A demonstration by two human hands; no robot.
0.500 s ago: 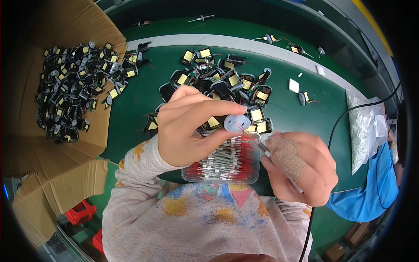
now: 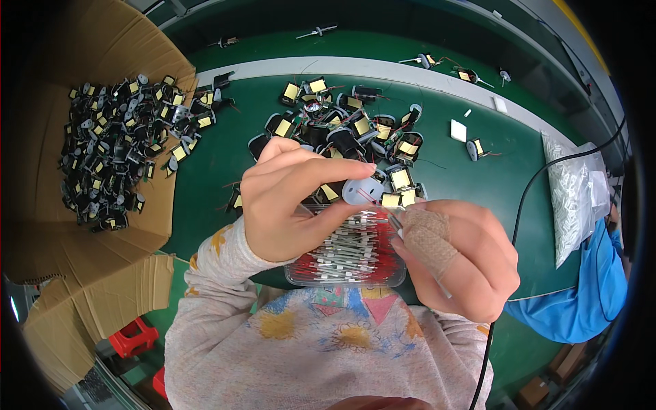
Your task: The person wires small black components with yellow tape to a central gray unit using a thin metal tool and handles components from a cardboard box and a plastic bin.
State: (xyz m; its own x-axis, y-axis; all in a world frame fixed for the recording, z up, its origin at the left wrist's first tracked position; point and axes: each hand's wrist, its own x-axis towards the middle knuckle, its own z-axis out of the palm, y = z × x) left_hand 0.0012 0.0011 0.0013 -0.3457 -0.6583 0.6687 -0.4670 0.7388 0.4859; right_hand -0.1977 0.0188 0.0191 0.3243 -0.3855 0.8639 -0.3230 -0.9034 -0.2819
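My left hand (image 2: 290,198) pinches a round grey plastic cap (image 2: 362,192) between thumb and index finger, its holed face tilted up. Thin wires cross that face toward my right hand (image 2: 461,256), whose fingers close round a slim grey-and-white rod (image 2: 399,229). The rod's narrow tip points at the cap; its exact kind is unclear. A tan bandage wraps one finger of that hand. Below both hands, a clear plastic box (image 2: 292,275) holds many thin red-and-white leads (image 2: 348,251). Beyond them lies a pile of black parts with yellow pads, grey caps and wires (image 2: 345,142).
At the left, a cardboard box (image 2: 147,41) contains many similar black parts. On the right stand a clear bag of white pieces (image 2: 568,198), a black cable (image 2: 523,198) and a blue cloth (image 2: 581,301). A white block (image 2: 458,130) and a single part (image 2: 474,149) lie on the green table.
Both hands have shifted slightly left, with the cap and the rod still held. The rod's tip now sits a little lower and nearer the cap's lower edge.
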